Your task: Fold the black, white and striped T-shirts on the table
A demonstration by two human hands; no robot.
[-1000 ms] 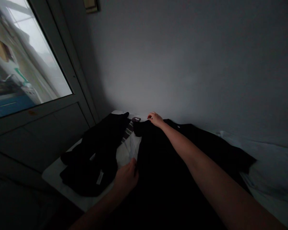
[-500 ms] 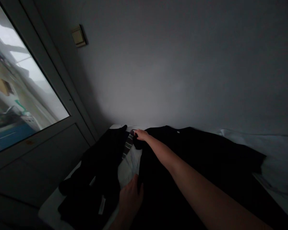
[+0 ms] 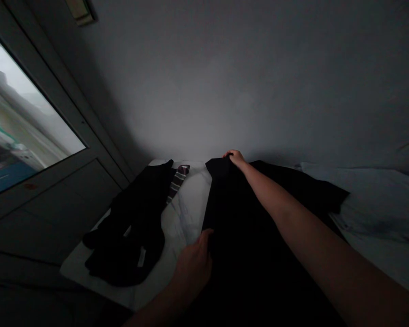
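Observation:
A black T-shirt (image 3: 252, 236) lies spread out, with its left side turned inward toward the middle. My right hand (image 3: 235, 157) pinches its far edge, close to the wall. Nearer to me, my left hand (image 3: 196, 261) is closed on the shirt's left edge, thumb on top. The shirt's right sleeve (image 3: 330, 195) lies flat on the right. Dark shadow hides much of the shirt's lower part.
Black garments with white labels (image 3: 129, 240) lie heaped on the left of the white marbled surface (image 3: 187, 200). A striped cloth (image 3: 177, 181) pokes out beside them. Pale fabric (image 3: 378, 200) lies at right. A wall (image 3: 225, 91) stands behind, a glazed door (image 3: 64, 168) at left.
Both hands have shifted right, carrying the shirt's left side inward over itself. More white surface shows between the shirt and the black heap. The view has tilted slightly down.

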